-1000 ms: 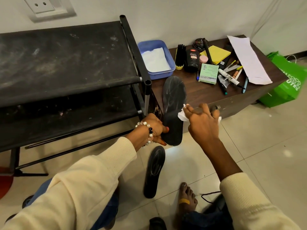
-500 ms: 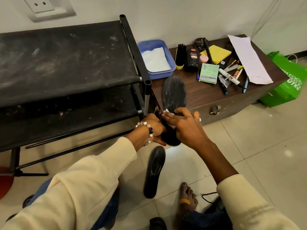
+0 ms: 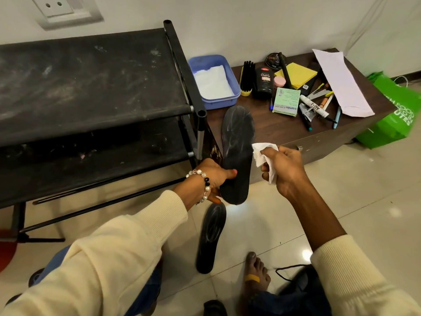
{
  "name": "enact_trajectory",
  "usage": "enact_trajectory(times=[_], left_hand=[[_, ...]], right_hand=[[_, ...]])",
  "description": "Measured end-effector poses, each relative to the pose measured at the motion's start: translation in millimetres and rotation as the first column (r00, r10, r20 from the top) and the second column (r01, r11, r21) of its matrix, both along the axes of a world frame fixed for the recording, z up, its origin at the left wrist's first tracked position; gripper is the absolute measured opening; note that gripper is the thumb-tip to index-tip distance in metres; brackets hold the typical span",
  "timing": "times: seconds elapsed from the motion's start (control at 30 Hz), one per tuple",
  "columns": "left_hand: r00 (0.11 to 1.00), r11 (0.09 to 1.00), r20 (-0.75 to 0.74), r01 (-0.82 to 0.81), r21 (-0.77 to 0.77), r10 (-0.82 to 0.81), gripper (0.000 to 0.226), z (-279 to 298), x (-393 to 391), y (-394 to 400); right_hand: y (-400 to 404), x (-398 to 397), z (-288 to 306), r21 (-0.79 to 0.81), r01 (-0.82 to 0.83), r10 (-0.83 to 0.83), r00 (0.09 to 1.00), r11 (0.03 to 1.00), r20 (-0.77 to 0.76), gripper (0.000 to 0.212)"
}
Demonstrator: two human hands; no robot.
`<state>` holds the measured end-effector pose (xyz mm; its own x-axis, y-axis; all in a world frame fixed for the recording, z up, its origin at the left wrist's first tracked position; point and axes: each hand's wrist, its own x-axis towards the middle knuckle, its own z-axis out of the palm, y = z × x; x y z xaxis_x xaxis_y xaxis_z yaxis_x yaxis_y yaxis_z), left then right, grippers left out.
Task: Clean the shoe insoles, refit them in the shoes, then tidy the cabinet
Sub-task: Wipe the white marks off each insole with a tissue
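A black insole is gripped near its heel end by the left hand, thumb across the face, its toe end raised above the grip. Just right of it, a crumpled white tissue is pinched in the curled fingers of the right hand — its edge at the insole's side. Below the grip, a second insole lies on the tiled floor.

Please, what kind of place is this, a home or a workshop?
Most likely a home, perhaps an entryway corner. A black shoe rack stands against the wall on a tiled floor, beside a low wooden cabinet covered with shoe polish, a brush and pens.
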<state>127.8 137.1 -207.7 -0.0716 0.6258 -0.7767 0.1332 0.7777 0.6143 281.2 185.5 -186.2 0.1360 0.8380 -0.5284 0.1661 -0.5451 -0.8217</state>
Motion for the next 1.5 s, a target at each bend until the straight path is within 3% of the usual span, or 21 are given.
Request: enact_trajectory(times=[0.13,0.27,0.33,0.4,0.53,0.63,0.73,0.83,0.9,1.03,1.1,1.17,1.23,1.33,1.47,1.5], left_hand=[[0.999,1.0,-0.039,0.03,0.008,-0.029,0.03,-1.7,0.5,0.0],[0.997,0.997,-0.028,0.074,-0.024,-0.075,0.027,0.6,-1.6,-0.5],[0.996,0.996,-0.029,0.087,-0.023,-0.087,0.024,1.2,-2.2,-0.6],[0.995,0.996,-0.032,0.09,-0.021,-0.091,0.024,1.6,-2.0,-0.9],[0.995,0.996,-0.036,0.092,-0.016,-0.092,0.028,2.1,-1.9,-1.8],[0.995,0.995,-0.033,0.097,-0.015,-0.098,0.032,2.0,-2.2,-2.0],[0.995,0.995,-0.033,0.095,-0.02,-0.096,0.034,1.7,-2.0,-1.3],[0.994,0.995,-0.037,0.099,-0.022,-0.1,0.032,1.6,-2.4,-0.2],[0.994,0.995,-0.041,0.099,-0.023,-0.1,0.029,0.6,-3.6,0.4],[0.995,0.995,-0.029,0.097,-0.036,-0.098,0.029,-0.1,-5.5,0.2],[0.996,0.995,-0.007,0.089,-0.039,-0.089,0.032,1.1,-5.0,0.3],[0.996,0.995,0.013,0.086,-0.044,-0.086,0.035,2.8,-4.4,0.9],[0.996,0.995,0.022,0.084,-0.052,-0.083,0.035,3.8,-4.1,1.3],[0.996,0.995,0.012,0.093,-0.047,-0.092,0.035,3.2,-4.1,1.1],[0.994,0.994,-0.015,0.109,-0.029,-0.109,0.029,2.8,-4.3,0.9],[0.994,0.993,-0.022,0.11,-0.031,-0.111,0.027,2.8,-4.9,0.8]], right_hand=[[6.5,6.2,-1.9,-0.027,0.055,-0.056,0.998,0.998,-0.003,0.022],[7.7,6.4,-2.8,0.014,-0.019,0.018,0.999,1.0,0.03,0.026],[5.8,4.3,-1.5,0.06,-0.054,0.046,0.992,0.997,0.12,0.026],[4.5,4.0,-1.4,0.181,-0.118,0.059,0.951,0.976,0.303,0.032],[-2.9,1.2,-3.2,0.326,-0.466,0.113,0.696,0.822,0.709,0.025],[-12.7,-8.5,-16.3,0.158,-0.773,0.272,0.396,0.614,0.877,0.035],[-20.1,-14.3,-29.3,0.029,-0.902,0.291,0.169,0.43,0.942,0.044],[-22.8,-16.4,-29.6,0.064,-0.932,0.356,0.199,0.357,0.913,0.039],[-23.2,-16.5,-32.4,0.098,-0.966,0.381,0.186,0.239,0.906,0.046],[-15.5,-15.1,-37.4,0.025,-0.998,0.314,0.041,0.052,0.949,0.067],[-10.9,-9.7,-26.0,-0.071,-0.993,0.345,-0.035,0.093,0.938,0.068],[-4.6,1.4,-24.6,-0.213,-0.951,0.343,-0.127,0.225,0.931,0.069],[-5.7,4.0,-26.0,-0.229,-0.9,0.352,-0.092,0.371,0.932,0.066],[-16.5,-1.3,-41.7,-0.032,-0.88,0.329,0.143,0.474,0.933,0.055],[-29.2,-17.0,-44.9,0.155,-0.9,0.394,0.326,0.407,0.859,0.043],[-31.3,-21.2,-41.8,0.163,-0.916,0.41,0.316,0.366,0.855,0.046]])
